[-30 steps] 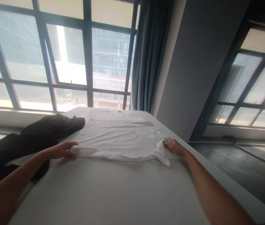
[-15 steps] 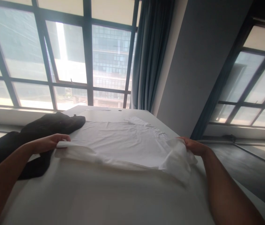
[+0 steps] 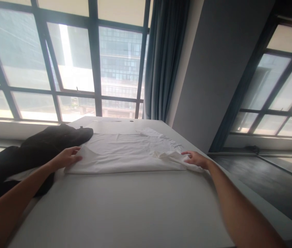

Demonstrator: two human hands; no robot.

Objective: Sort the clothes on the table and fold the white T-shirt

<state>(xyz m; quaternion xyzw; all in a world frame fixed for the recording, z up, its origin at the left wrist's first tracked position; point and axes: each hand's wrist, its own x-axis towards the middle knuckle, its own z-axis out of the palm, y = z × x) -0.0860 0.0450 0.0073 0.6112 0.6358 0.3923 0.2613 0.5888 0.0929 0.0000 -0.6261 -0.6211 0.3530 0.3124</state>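
Only the head cam to go on here, so: I've got a white t-shirt [image 3: 127,153] spread flat on the white table [image 3: 125,210], sitting around the middle toward the far end, with its near edge doubled over into a neat straight line. My left hand [image 3: 67,157] is resting on the shirt's left edge, fingers loosely spread and lying flat, not really pinching anything as far as I can see. My right hand [image 3: 196,159] is on the right edge where the sleeve bunches up a bit, fingers curled lightly on the cloth; can't tell for sure whether it's gripping or just pressing. A pile of black clothing [image 3: 32,151] sits at the left, just touching the shirt's far-left corner. Looks to me like I'm mid-fold, with one fold laid down. I'd guess the next move needs that crumpled right sleeve smoothed and both sides taken up evenly so the crease doesn't skew.
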